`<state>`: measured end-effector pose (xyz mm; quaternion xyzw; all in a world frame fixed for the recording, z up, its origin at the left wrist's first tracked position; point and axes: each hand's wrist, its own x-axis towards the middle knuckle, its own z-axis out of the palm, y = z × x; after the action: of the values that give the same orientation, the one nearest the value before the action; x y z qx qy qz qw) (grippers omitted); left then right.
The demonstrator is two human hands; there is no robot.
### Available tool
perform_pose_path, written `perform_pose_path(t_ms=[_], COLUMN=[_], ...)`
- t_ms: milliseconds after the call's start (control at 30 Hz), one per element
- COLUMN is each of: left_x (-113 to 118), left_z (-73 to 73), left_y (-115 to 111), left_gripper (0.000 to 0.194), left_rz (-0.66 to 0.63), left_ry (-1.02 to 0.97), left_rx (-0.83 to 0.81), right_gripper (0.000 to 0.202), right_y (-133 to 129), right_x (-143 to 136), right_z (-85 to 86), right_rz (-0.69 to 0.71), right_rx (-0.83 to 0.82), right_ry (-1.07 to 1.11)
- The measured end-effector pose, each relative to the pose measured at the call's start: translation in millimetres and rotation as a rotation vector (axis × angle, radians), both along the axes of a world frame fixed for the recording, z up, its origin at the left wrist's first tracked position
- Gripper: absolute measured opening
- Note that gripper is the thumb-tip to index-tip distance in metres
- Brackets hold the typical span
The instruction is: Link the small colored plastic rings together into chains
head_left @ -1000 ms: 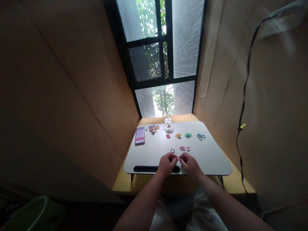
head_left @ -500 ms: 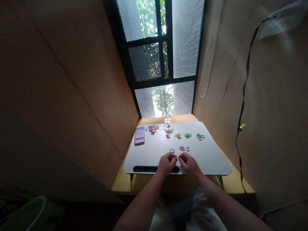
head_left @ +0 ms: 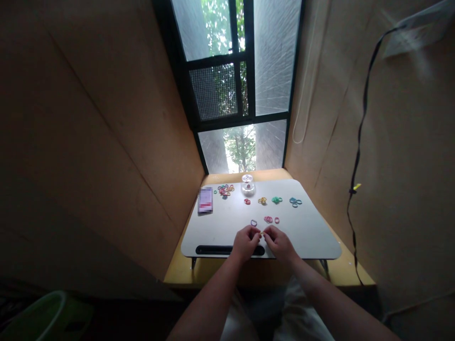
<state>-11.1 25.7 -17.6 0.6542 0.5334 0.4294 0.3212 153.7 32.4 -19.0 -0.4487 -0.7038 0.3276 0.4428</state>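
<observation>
My left hand and my right hand meet over the front of a white folding table. Their fingertips pinch a small yellow band between them, most of it hidden by the fingers. Just beyond the hands lie a purple band, a cluster of pink bands and a single pink band. Farther back, a row holds small piles of red bands, yellow bands, green bands and blue bands.
A mixed pile of coloured bands lies at the back left, beside a phone-like blurred object. A clear container stands at the back. A black slot runs along the front edge. Walls flank the table, and a cord hangs at right.
The view has shifted very slightly. Both hands stay in nearly the same place, still pinching the yellow band, and the sorted piles have not moved.
</observation>
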Motion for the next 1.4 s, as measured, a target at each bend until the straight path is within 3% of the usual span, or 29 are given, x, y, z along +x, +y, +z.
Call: perform_pose_path(t_ms=[800, 1400], left_x=[2.2, 1.4], left_z=[8.4, 4.4], left_y=[-4.0, -2.7], left_gripper=[0.017, 0.024], left_rz=[-0.009, -0.015], left_ry=[-0.015, 0.046], left_rx=[-0.016, -0.013], right_gripper=[0.014, 0.014], right_y=[0.9, -0.5], right_x=[-0.3, -1.1], right_z=[-2.6, -1.8], right_rz=[-0.004, 0.002], right_rx=[0.002, 0.034], right_ry=[-0.039, -0.055])
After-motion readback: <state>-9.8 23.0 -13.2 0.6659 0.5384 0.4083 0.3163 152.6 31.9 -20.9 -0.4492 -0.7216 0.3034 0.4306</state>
